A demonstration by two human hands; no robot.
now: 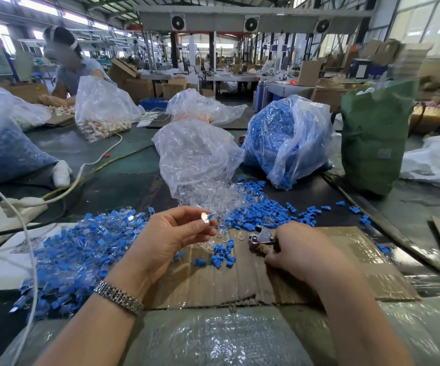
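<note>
Pinching clear-blue clip [206, 217] with left hand [166, 239] | likely light, stiff, slick; best held by flat sides | gripping metal tool [262, 237] with right hand [300, 249] at far edge of cardboard [345, 260]

One view, head-worn, wide-angle. The tabletop [113, 188] is viewed from its near edge, facing forward and down. The left hand [168, 241] and right hand [300, 249] are caught close beneath the lens, mid-frame. The far edge and the hall [240, 54] beyond are taken in at distance, curved by the lens.
</note>
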